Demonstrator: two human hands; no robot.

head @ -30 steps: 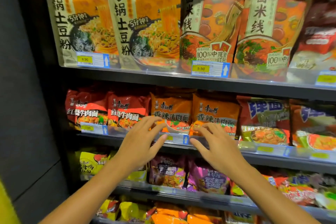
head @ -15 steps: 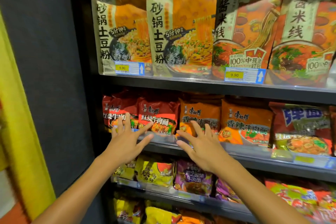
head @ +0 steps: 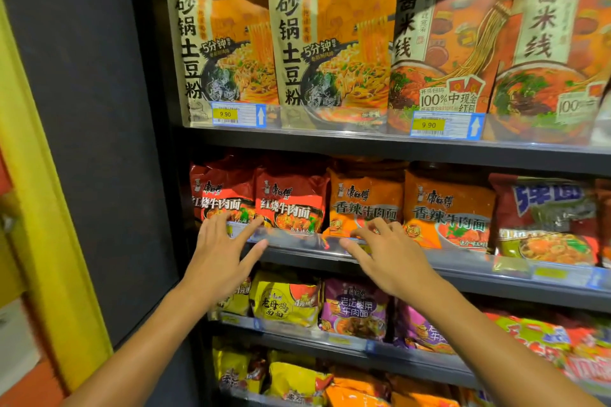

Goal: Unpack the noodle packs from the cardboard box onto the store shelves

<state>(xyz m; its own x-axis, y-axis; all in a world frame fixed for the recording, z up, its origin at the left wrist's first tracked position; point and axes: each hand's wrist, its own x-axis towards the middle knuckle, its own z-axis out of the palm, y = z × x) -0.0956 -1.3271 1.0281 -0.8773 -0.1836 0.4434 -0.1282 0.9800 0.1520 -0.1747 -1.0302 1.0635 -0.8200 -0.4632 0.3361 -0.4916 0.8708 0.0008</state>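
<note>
Two red noodle packs (head: pixel 291 201) and two orange noodle packs (head: pixel 367 198) stand upright at the left of the second shelf (head: pixel 429 261). My left hand (head: pixel 221 251) reaches toward the red packs with spread fingers, its fingertips at the shelf's clear front rail below the leftmost red pack. My right hand (head: pixel 386 254) reaches the rail in front of the left orange pack, fingers slightly bent. Neither hand holds anything. The cardboard box is out of view.
Tall beige-and-orange noodle bags (head: pixel 330 36) fill the top shelf with price tags (head: pixel 236 114) below. Yellow (head: pixel 284 299) and purple packs (head: pixel 353 307) sit on the third shelf. A dark side panel (head: pixel 99 109) and a yellow frame (head: pixel 43 208) bound the left.
My view and both hands have shifted left along the second shelf, from the orange packs toward the red packs. The hands stay empty and spread.
</note>
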